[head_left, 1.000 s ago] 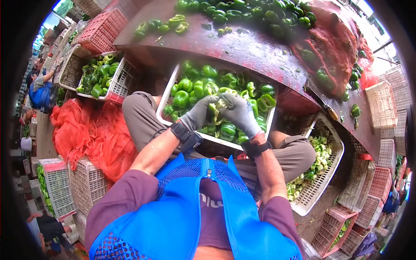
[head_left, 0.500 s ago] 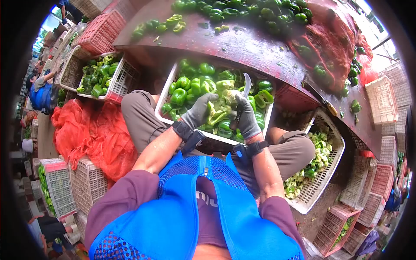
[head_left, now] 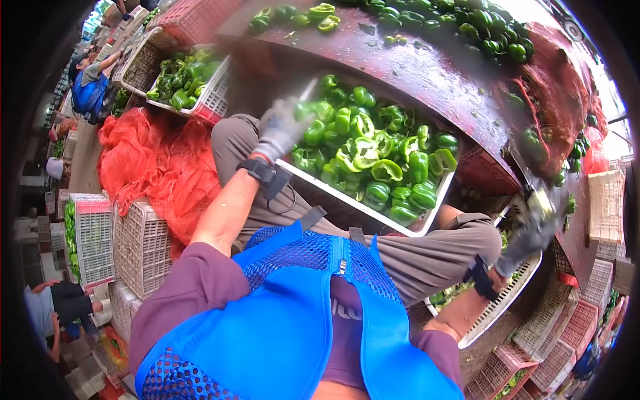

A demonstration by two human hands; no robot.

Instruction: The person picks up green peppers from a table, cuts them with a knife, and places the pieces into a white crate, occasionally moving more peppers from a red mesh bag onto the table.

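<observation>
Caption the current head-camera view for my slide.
Blurred and gloved: the left hand at the edge of a white crate of green peppers, the right hand by a slotted crate.

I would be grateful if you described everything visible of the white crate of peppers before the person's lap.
The crate looks like rigid plastic, with a white rim and a roughly rectangular open top. Green peppers fill it, some whole, some cut open to show pale insides. It sits before the person's bent legs, beside the reddish table. The blurred left hand is at its left end; whether they touch is unclear. Its base is hidden.
</observation>
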